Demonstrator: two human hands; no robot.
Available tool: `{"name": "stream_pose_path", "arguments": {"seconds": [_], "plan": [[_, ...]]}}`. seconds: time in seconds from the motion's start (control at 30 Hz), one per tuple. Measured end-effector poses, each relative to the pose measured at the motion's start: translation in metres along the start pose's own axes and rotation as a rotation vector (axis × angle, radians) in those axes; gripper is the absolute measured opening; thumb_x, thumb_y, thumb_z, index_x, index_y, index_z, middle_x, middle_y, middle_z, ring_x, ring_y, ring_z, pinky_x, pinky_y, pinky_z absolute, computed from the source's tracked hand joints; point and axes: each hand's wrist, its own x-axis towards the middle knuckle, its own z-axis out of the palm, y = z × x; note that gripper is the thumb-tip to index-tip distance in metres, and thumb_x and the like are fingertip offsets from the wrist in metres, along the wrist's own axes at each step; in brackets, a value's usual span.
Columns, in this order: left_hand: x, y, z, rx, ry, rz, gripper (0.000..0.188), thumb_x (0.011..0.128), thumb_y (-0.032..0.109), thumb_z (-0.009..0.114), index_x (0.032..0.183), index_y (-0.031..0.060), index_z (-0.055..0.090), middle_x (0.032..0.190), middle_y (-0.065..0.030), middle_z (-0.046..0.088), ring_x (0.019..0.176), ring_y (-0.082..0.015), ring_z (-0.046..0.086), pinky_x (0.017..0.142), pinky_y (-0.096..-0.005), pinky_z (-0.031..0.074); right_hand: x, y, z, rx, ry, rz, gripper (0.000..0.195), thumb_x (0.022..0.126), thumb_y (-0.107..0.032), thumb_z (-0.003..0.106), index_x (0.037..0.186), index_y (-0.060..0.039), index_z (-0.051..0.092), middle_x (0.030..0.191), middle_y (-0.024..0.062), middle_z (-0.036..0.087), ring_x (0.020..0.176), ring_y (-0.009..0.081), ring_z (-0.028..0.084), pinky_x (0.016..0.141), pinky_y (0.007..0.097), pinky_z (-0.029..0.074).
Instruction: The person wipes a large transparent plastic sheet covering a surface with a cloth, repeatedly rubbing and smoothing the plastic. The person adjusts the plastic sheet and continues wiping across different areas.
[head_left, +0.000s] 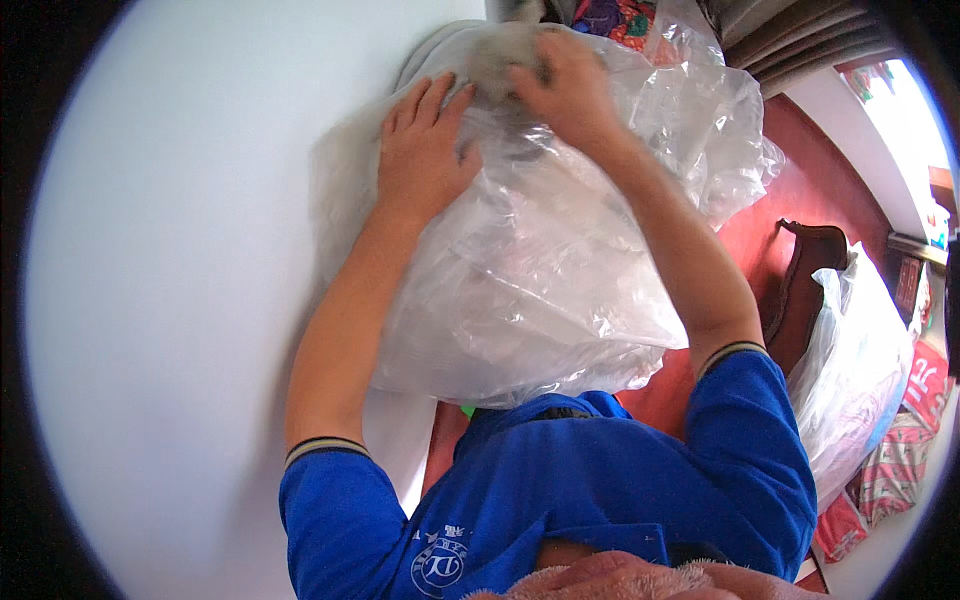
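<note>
A large clear plastic bag (540, 277), bulging with soft pale contents, fills the middle of the head view in front of my body. My left hand (427, 150) lies on the bag's upper left part with its fingers spread. Farther right, my right hand (570, 90) is blurred and bent at the fingers, close to a fuzzy grey-beige item (502, 60) at the top of the bag. Whether that item is inside the plastic or on it, I cannot tell, nor whether my right fingers grip it.
A white wall (180, 247) runs along the left. To the right are a red floor (832, 172), a dark carved wooden furniture piece (814, 277) and another filled plastic bag (855, 382). Brown curtain fabric (802, 37) hangs at the top right; colourful bagged fabrics (630, 26) lie beyond.
</note>
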Motion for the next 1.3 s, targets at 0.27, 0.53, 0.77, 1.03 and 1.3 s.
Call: {"name": "stream_pose_path", "arguments": {"seconds": [0.27,0.53,0.77,1.03,1.3], "plan": [[0.005,0.003,0.002,0.041,-0.076,-0.013,0.065,0.085,0.025,0.068,0.147,0.0103,0.057,0.159,-0.0114,0.046,0.149,-0.0353,0.039,0.121,-0.0536,0.032,0.050,0.020,0.078,0.131,0.006,-0.149,0.028,0.090,-0.022,0.068,0.112,-0.0053,0.072,0.108,0.0200,0.070,0.104,0.0420,0.065,0.097,0.0491,0.051],[0.007,0.003,-0.004,0.014,-0.082,-0.004,0.066,0.082,0.020,0.066,0.147,0.0119,0.058,0.159,-0.0096,0.047,0.148,-0.0341,0.041,0.119,-0.0534,0.036,0.051,0.161,0.169,-0.033,-0.397,0.153,0.034,0.095,-0.032,0.058,0.110,-0.0065,0.074,0.108,0.0200,0.075,0.100,0.0433,0.071,0.092,0.0542,0.056],[0.016,0.006,-0.008,-0.019,-0.094,-0.015,0.067,0.078,0.019,0.067,0.145,0.0122,0.060,0.158,-0.0089,0.047,0.147,-0.0340,0.042,0.118,-0.0536,0.037,-0.001,0.278,0.150,-0.401,-0.749,0.121,0.040,0.096,-0.033,0.062,0.121,-0.0044,0.073,0.110,0.0267,0.074,0.103,0.0433,0.072,0.093,0.0509,0.057],[0.013,0.004,-0.007,-0.039,-0.107,-0.033,0.070,0.077,0.018,0.068,0.147,0.0121,0.058,0.160,-0.0101,0.046,0.147,-0.0352,0.041,0.119,-0.0535,0.035,0.095,0.134,0.125,0.311,-0.187,0.117,0.042,0.100,-0.039,0.061,0.123,-0.0057,0.072,0.118,0.0240,0.074,0.104,0.0436,0.072,0.093,0.0476,0.057],[0.013,0.005,-0.005,0.028,-0.142,-0.007,0.074,0.078,0.017,0.066,0.151,0.0117,0.053,0.163,-0.0117,0.042,0.150,-0.0350,0.039,0.121,-0.0544,0.032,0.042,0.234,0.172,-0.202,-0.802,0.175,0.047,0.092,-0.035,0.068,0.128,-0.0041,0.071,0.117,0.0238,0.074,0.110,0.0400,0.071,0.099,0.0492,0.055]]}}
